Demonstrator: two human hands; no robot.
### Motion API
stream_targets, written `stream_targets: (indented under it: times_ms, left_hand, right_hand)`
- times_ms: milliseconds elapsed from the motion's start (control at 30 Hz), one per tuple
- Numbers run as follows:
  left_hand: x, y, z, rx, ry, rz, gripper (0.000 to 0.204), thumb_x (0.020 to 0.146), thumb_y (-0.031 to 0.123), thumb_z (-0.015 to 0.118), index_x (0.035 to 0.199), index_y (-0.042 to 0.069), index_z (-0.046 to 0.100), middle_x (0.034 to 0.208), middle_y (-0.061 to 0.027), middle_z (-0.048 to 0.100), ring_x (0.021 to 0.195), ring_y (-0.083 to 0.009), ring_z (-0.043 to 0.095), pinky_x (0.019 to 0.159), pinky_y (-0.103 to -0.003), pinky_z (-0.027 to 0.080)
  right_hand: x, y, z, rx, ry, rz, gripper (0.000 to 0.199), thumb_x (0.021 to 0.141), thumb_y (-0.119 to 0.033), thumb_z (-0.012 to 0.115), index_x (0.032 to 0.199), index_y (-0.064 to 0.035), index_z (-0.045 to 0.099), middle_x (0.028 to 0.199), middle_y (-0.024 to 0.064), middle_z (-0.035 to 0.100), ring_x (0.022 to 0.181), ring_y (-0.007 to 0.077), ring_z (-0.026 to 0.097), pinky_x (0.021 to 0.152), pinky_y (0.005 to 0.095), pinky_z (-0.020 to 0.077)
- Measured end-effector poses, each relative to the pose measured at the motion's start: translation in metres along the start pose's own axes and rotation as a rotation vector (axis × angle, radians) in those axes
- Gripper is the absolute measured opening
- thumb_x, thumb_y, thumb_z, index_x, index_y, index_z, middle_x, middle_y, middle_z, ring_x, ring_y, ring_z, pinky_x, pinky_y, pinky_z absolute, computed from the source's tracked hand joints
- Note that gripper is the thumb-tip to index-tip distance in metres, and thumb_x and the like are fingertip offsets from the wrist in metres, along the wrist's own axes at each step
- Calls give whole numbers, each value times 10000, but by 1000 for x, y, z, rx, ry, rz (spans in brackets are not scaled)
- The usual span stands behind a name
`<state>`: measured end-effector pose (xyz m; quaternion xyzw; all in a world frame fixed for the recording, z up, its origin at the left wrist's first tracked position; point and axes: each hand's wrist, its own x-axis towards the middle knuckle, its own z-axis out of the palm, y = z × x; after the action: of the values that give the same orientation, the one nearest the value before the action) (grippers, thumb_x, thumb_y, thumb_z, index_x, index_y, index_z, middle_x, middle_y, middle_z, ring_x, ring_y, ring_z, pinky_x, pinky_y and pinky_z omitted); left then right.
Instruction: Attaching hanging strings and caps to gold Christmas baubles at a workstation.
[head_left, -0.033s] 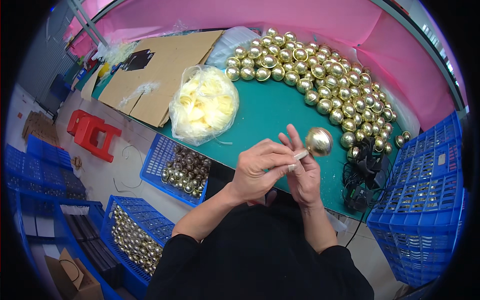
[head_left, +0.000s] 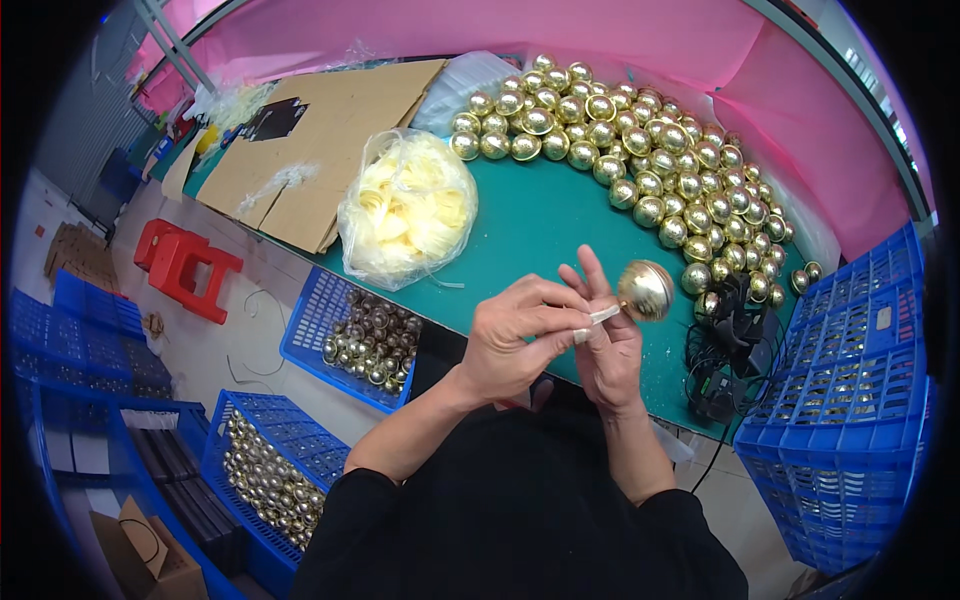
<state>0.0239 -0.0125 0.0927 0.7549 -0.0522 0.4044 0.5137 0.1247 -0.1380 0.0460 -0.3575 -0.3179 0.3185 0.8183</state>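
Above the table's near edge, my left hand [head_left: 522, 335] is closed, its thumb and fingertips pinching a small pale strip [head_left: 605, 314]. This strip lies at the neck end of a shiny gold ball [head_left: 646, 290] that has a raised band around it. My right hand [head_left: 608, 362] is close beside the left, with two fingers pointing up and the others bent at the ball's neck; it appears to support the ball there, though the exact grip is partly hidden. A clear plastic bag [head_left: 410, 215] full of pale yellow strips sits left of both hands.
Many gold balls [head_left: 660, 160] cover the back and right of the green table [head_left: 530, 230]. Black cabled devices [head_left: 725, 360] lie near blue crates [head_left: 840, 400] at right. Flattened cardboard [head_left: 320, 130] is at left. Ball-filled crates [head_left: 300, 335] and a red stool [head_left: 190, 270] stand below.
The gold ball has shifted slightly right and down and turned a little. Both hands keep nearly the same place. One ball at the pile's front edge no longer shows.
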Motion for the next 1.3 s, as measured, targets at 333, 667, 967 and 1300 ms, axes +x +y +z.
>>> stream_targets:
  times_ms: [333,667,967,1300]
  left_hand:
    - [-6,-8,-9,-416,29,-451,67,914,-32,753,972,-29,785,971,-103,751,881,-137,680,764,-272,549]
    - [-12,-33,-6,-358,27,-625,73,940,20,729,980,-42,732,930,-56,715,834,-89,640,750,-246,524]
    - [-25,-57,7,-266,138,-578,56,923,9,730,923,-44,712,953,-64,688,862,-103,661,738,-255,565]
    - [-45,-88,18,-653,150,-575,138,1004,113,679,945,-6,719,1072,-67,693,947,-124,628,842,-274,515]
  right_hand:
    - [19,-24,-1,-474,-71,-252,74,987,-60,690,1026,0,670,1328,223,656,1093,252,672,954,383,541]
    - [15,-15,-9,-700,86,-81,96,955,-6,721,1046,25,719,1074,121,715,982,174,688,866,296,551]
    - [7,2,-12,-748,122,12,93,984,-46,710,1005,38,741,856,31,708,780,80,645,693,229,518]
    - [6,30,-23,-552,233,154,96,1005,-60,689,1012,32,719,831,27,696,681,52,613,542,199,465]
